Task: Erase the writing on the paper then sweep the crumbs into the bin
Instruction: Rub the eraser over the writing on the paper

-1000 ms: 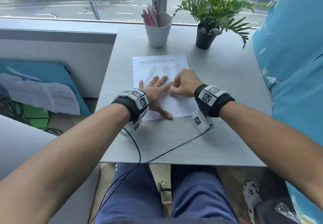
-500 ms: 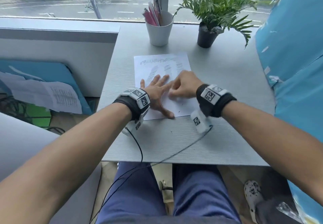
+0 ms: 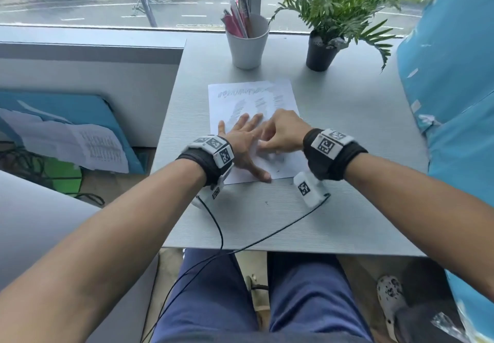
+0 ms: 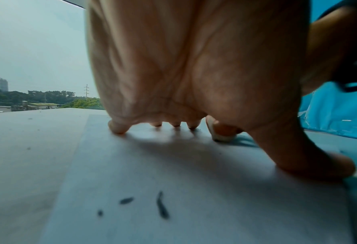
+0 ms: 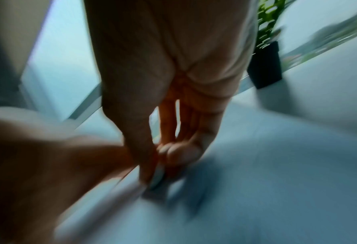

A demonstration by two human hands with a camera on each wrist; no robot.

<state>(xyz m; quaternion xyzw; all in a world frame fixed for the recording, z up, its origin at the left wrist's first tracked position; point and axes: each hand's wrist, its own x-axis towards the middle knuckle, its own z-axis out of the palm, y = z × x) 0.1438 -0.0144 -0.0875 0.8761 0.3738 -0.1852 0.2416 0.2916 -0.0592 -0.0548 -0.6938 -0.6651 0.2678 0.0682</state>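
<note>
- The paper (image 3: 254, 128) lies flat on the table (image 3: 347, 134), near its middle, in front of a white cup (image 3: 248, 46) of pens and a potted plant (image 3: 324, 48).
- The left hand (image 3: 244, 144) is spread, fingers straight, fingertips and thumb pressed on the sheet. Most likely this pins the paper so that rubbing does not drag or crease it.
- The right hand (image 3: 283, 135) is curled, its fingertips pinching a small pale eraser (image 5: 157, 177) against the sheet, right beside the left fingers. The right-wrist view is heavily blurred, which fits a quick rubbing stroke.
- Working close to the pinning hand keeps the paper taut where the eraser bites.
- Grey pencil scribbles (image 3: 246, 92) cover the far half of the sheet; the near part looks mostly clean. Erasing seems partly done.
- Dark crumbs (image 4: 161, 205) lie on the near edge of the paper, with a few on the table. Sweeping is not yet begun, and no bin is in view.
- No writing can be read: the scribbles are not words, and the wrist bands carry only black-and-white square markers.
</note>
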